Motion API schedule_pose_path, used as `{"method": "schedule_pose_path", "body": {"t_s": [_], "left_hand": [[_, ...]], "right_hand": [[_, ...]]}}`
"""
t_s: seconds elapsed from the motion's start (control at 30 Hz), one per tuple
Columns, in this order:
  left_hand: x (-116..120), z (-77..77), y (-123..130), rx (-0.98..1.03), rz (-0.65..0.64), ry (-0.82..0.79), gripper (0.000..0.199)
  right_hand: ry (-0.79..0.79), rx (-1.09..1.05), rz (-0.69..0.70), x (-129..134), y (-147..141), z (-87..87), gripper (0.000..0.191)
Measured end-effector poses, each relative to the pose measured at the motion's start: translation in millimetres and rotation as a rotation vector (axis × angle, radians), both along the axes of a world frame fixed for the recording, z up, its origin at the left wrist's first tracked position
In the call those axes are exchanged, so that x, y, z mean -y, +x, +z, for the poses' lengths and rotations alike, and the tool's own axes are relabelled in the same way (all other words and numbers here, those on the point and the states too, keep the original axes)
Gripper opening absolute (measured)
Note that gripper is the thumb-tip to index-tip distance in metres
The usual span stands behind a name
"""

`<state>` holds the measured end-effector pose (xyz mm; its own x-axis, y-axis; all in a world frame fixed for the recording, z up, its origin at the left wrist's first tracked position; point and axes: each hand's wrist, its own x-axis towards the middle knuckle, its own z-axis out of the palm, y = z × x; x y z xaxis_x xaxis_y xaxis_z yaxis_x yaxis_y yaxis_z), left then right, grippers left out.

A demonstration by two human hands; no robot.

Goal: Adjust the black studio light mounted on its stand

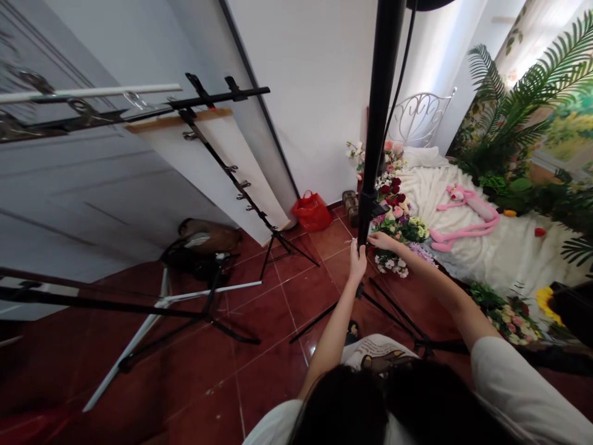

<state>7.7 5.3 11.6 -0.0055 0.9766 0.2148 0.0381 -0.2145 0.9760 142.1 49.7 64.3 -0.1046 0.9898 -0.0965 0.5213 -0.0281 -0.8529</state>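
A tall black light stand [369,185] rises in front of me, its pole running out past the top of the view. Low on the pole, my left hand [357,261] is closed around it. From the other side, my right hand [383,241] reaches to the same height, with its fingers pinched together against the pole; what is between the fingertips is too small to make out. A black knob [380,210] sticks out from the pole's collar just above my hands. Beside the upper pole hangs a thin black cable [402,74].
Left stand a backdrop frame with hanging white paper [236,167] and several stand legs over the red tiled floor [259,383]. A red bag [312,211] sits by the wall. Right are flowers [393,213], a white blanket [509,247] bearing a pink plush toy [482,210], and palm leaves [546,68].
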Motion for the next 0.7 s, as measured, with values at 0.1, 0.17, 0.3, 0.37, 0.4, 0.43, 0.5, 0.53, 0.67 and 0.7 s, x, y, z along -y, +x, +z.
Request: {"method": "schedule_pose_path", "body": {"t_s": [0.1, 0.17, 0.3, 0.37, 0.4, 0.43, 0.5, 0.53, 0.67, 0.7], "left_hand": [[-0.5, -2.9, 0.2, -0.030, 0.016, -0.033, 0.044], [-1.0, -4.7, 0.2, -0.048, 0.039, -0.055, 0.043], [-2.6, -6.9, 1.3, -0.047, 0.058, -0.058, 0.044], [-3.4, -7.2, 1.9, -0.037, 0.049, -0.048, 0.044], [-3.6, -7.2, 2.1, -0.034, 0.048, -0.047, 0.044], [-3.7, -7.0, 2.3, -0.034, 0.052, -0.049, 0.045], [-3.6, -6.1, 2.1, -0.041, 0.054, -0.060, 0.045], [-3.5, -5.5, 1.9, -0.045, 0.050, -0.068, 0.046], [-2.9, -2.7, 0.9, -0.049, 0.053, -0.102, 0.049], [-2.7, -2.2, 0.8, -0.048, 0.057, -0.106, 0.050]], "right_hand": [[0.163, 0.078, -0.007, 10.0, -3.5, -14.7, 0.028], [0.283, 0.133, -0.050, 15.0, -7.8, -24.4, 0.025], [0.346, 0.140, -0.137, 17.5, -14.4, -34.5, 0.025], [0.332, 0.098, -0.138, 16.6, -14.0, -34.3, 0.025], [0.332, 0.086, -0.125, 16.1, -12.9, -33.2, 0.025], [0.337, 0.084, -0.102, 15.9, -11.3, -31.6, 0.024], [0.351, 0.098, -0.059, 16.0, -7.4, -27.1, 0.022], [0.349, 0.098, -0.046, 16.3, -5.3, -24.3, 0.022], [0.266, 0.030, -0.068, 16.0, 0.7, -10.7, 0.025], [0.219, 0.017, -0.076, 14.8, 1.0, -7.1, 0.026]]}}
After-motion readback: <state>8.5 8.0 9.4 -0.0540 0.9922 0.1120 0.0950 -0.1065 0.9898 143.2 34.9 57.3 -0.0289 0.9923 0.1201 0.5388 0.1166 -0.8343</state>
